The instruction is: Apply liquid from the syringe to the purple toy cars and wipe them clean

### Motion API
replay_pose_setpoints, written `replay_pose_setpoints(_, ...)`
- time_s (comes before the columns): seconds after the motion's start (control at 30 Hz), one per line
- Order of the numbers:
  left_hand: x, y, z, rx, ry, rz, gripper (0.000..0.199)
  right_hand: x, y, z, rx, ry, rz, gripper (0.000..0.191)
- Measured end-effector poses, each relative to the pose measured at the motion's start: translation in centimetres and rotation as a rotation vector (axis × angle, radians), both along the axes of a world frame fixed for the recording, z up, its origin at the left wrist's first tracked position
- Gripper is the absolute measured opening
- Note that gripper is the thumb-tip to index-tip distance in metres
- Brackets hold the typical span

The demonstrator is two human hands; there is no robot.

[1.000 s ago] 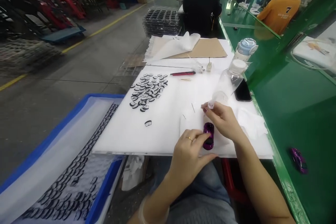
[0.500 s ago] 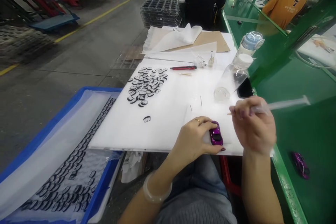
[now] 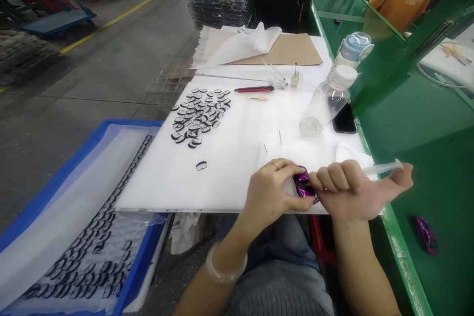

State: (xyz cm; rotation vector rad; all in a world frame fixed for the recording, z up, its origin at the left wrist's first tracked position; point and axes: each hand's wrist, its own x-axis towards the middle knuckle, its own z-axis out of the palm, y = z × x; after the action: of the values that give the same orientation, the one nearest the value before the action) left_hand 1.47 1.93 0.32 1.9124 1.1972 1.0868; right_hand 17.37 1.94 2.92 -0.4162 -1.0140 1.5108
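Observation:
A small purple toy car [image 3: 301,183] is at the front edge of the white table, gripped between the thumb and fingers of my left hand [image 3: 272,188]. My right hand [image 3: 351,190] is closed around a clear plastic syringe [image 3: 383,168], its thumb on the plunger end. The fingers of that hand reach the car's right side, and the syringe tip is hidden behind them. One black-edged clear piece [image 3: 201,166] lies alone to the left. Beyond it a heap of similar pieces [image 3: 200,116] covers part of the table.
A clear bottle [image 3: 326,101], a blue-lidded bottle [image 3: 351,52] and a black phone [image 3: 345,118] stand or lie at the table's right. A red cutter [image 3: 254,89] lies farther back. A second purple car [image 3: 424,234] rests on the green surface. A blue tray [image 3: 111,126] is at left.
My right hand has come left and down to the toy car, its thumb now on the syringe's plunger end. My left hand still grips the car. The view has shifted slightly.

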Motion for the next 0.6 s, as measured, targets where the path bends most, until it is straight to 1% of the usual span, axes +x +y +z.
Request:
replay_pose_setpoints(0.17,0.1,0.0,-0.1,0.021,0.003,0.012,0.037,0.2,0.1,-0.1,0.017,-0.065,0.017,0.072)
replay_pose_setpoints(0.33,0.0,-0.1,0.0,0.006,0.003,0.009,0.039,0.1,-0.3,-0.1,0.031,-0.084,-0.018,0.071)
replay_pose_setpoints(0.4,0.0,-0.1,-0.1,-0.001,0.002,0.004,0.041,0.3,-0.3,-0.4,0.068,-0.103,-0.096,0.07)
replay_pose_setpoints(0.43,0.0,0.0,-0.1,-0.004,-0.001,0.0,0.042,0.4,-0.3,-0.7,0.093,-0.134,-0.172,0.069)
replay_pose_setpoints(0.5,0.0,0.0,-0.1,-0.012,-0.008,-0.004,0.043,0.5,0.0,-1.1,0.132,-0.256,-0.355,0.066)
replay_pose_setpoints(0.53,0.0,0.0,-0.2,-0.017,-0.009,-0.004,0.043,0.5,0.2,-1.3,0.134,-0.352,-0.404,0.064)
replay_pose_setpoints(0.57,0.0,0.0,-0.1,-0.023,-0.007,-0.001,0.043,0.6,0.4,-1.4,0.125,-0.457,-0.403,0.061)
replay_pose_setpoints(0.6,0.0,0.0,-0.1,-0.032,-0.002,0.003,0.042,0.5,0.5,-1.4,0.116,-0.54,-0.369,0.059)
